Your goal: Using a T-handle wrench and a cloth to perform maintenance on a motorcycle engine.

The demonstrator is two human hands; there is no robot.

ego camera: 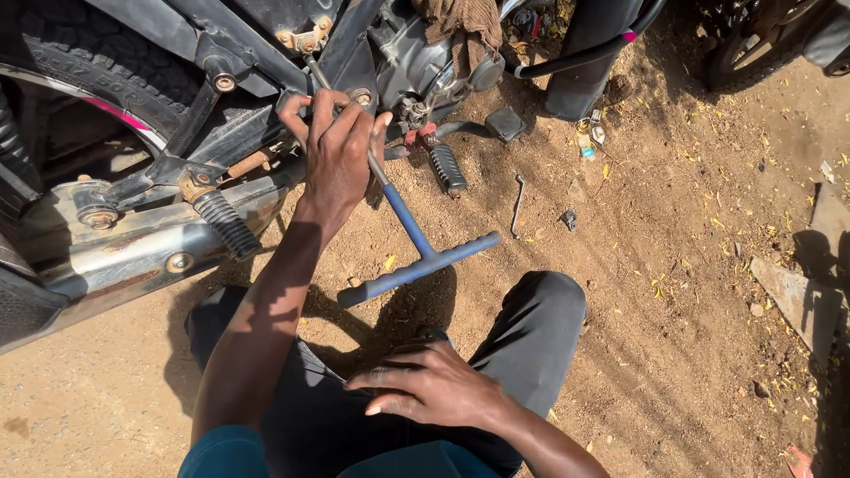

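My left hand (pixel 338 155) wraps the blue wrench (pixel 409 232) shaft, steadying it on a bolt, probably, by the footpeg (pixel 446 168). My right hand (pixel 434 388) rests spread on my knee.

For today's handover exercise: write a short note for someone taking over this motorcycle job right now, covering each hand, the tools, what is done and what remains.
Left hand: gripping the shaft of the blue T-handle socket wrench, whose tip sits on a fastener on the motorcycle frame.
Right hand: empty, resting on the thigh.
A small spanner lies on the dirt near the footpeg.
Done: wrench is seated.
Left: whether the fastener is loose or tight cannot be seen.
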